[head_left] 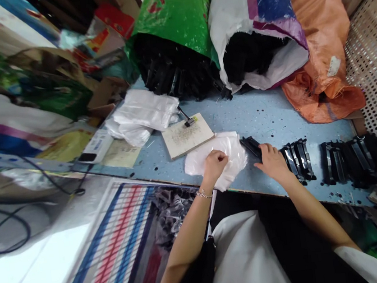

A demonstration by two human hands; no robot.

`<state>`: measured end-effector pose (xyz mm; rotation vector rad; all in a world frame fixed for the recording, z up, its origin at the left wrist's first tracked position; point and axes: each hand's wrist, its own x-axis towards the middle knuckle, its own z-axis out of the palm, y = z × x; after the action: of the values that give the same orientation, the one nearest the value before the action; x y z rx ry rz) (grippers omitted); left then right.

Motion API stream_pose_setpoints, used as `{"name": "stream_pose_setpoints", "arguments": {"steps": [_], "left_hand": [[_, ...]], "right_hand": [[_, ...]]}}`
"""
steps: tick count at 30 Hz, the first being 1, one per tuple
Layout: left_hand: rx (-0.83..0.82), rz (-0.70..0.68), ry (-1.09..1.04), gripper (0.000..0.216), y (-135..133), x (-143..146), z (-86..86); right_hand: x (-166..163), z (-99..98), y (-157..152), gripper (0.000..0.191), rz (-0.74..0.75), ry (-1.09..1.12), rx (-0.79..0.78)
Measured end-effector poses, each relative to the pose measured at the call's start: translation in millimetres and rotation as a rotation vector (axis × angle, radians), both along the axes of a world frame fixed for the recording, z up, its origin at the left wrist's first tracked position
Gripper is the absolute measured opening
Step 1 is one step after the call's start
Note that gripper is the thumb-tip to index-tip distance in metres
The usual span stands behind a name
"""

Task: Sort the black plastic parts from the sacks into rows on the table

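A stack of thin white plastic bags (195, 159) lies near the front edge of the blue table. My left hand (215, 162) rests over it with the fingers pinched together on the top bag. To its right, my right hand (273, 161) has its fingers closed round a small bundle of long, black plastic pieces (250, 145), whose far ends stick out toward the bags. Just beyond that hand stands a row of similar black pieces (297, 160). Farther right is a larger group of black pieces (344, 162).
Behind the bags, a board (187, 134) carries a small black tool. More folded plastic bags (147, 110) lie at left. A green sack (174, 16) and a white sack (231, 14), both with black pieces inside, stand at the back beside an orange sack (320, 31). A striped bag (109, 255) sits below the edge.
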<state>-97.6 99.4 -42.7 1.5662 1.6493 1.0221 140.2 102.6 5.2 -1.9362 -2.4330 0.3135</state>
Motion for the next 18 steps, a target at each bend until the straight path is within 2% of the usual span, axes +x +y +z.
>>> {"name": "stream_pose_setpoints", "arguments": {"steps": [2,3,5,7,9,11,13,15,18], "left_hand": [[0.034,0.008,0.000,0.007,-4.1,-0.9,-4.1],[0.068,-0.001,0.023,0.012,-6.1,-0.5,-6.1],[0.149,-0.035,0.098,0.026,-9.1,1.8,-9.6],[0.196,-0.074,0.139,0.036,-9.8,5.2,-11.9],[0.176,-0.081,0.111,0.038,-8.5,7.2,-13.1],[0.114,-0.047,0.056,0.038,-6.6,5.1,-13.6],[0.053,0.010,0.007,0.039,-5.4,-1.9,-13.6],[0.053,0.051,-0.006,0.040,-6.0,-11.2,-12.8],[0.173,0.042,0.087,0.040,-11.4,-17.9,-8.1]], "right_hand": [[12.2,-2.0,-3.0,0.055,-0.055,0.083,0.023],[17.4,-2.0,-4.4,0.054,-0.104,0.174,0.010],[23.1,-0.2,-7.1,0.048,-0.203,0.503,-0.125],[19.8,1.4,-11.3,0.041,-0.272,0.990,-0.435],[8.1,-1.1,-18.1,0.039,-0.338,1.461,-0.829],[-6.5,-8.7,-26.7,0.040,-0.445,1.750,-1.161],[-17.0,-18.4,-34.4,0.035,-0.574,1.864,-1.333],[-20.3,-25.2,-38.9,0.032,-0.661,1.926,-1.357],[-19.2,-25.9,-37.2,0.038,-0.633,2.005,-1.416]]}}
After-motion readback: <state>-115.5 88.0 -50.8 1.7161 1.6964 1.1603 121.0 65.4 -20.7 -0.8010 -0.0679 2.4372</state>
